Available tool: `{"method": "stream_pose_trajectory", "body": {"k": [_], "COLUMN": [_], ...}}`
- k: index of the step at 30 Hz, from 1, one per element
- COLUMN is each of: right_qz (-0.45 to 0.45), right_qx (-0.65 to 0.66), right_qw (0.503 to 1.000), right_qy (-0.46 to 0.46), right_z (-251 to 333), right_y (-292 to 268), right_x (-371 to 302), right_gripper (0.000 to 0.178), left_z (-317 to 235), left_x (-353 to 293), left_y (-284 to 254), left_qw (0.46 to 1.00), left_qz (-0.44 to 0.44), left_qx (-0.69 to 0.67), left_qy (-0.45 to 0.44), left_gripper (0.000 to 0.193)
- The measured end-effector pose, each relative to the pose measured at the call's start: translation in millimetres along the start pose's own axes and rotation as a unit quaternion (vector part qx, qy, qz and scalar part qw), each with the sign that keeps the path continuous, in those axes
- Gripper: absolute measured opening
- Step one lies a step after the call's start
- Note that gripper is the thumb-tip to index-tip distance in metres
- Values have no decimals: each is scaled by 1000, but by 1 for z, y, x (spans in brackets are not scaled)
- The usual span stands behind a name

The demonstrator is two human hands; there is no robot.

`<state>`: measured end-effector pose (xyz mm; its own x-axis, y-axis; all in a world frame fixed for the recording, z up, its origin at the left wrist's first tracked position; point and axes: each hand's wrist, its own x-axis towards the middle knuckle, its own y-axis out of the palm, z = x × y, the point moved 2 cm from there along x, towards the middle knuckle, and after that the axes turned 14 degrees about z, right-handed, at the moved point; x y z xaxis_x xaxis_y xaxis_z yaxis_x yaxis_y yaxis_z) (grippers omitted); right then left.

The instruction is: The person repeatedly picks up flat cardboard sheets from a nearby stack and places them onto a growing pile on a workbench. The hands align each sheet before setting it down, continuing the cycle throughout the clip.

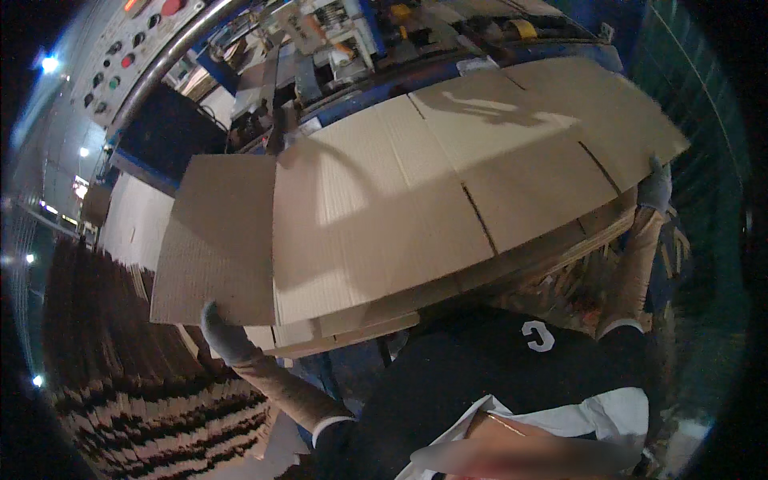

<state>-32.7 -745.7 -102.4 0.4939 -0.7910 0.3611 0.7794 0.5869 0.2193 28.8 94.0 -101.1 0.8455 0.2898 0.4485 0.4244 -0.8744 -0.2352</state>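
A large flat cardboard box blank [360,216], creased and cut with dark slots, spans the space in front of me. Its left panel bends at a crease. My left hand [230,336], in a grey glove, grips the near left edge, thumb on top and fingers hidden below. At the far right end my right hand [655,189], also gloved, closes on the corner, its fingers partly hidden. More cardboard sheets [368,326] show beneath the blank's near edge. The blank's far edge lies along the blue front of a machine [384,86].
A control panel [120,72] with red, green and black buttons is at upper left, beside a metal rail [172,60]. Tall stacks of cardboard [152,384] stand at lower left. Cardboard scraps [560,284] lie below the right side. A dark green curtain-like surface [704,120] hangs at right.
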Motion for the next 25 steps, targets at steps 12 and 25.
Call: {"method": "stream_pose_trajectory", "body": {"k": [12, 25], "right_qz": [579, 615], "right_qx": [-345, -503], "right_qw": [685, 569], "right_qy": [-275, -209], "right_z": [52, 6], "right_y": [82, 130], "right_x": [-194, -102], "right_gripper": [22, 59], "left_z": [-93, -59], "left_x": [-92, -41], "left_y": [150, 204], "left_qw": [822, 730], "left_qz": [395, 452], "left_qx": [373, 444], "left_qy": [171, 255], "left_gripper": [59, 58]}}
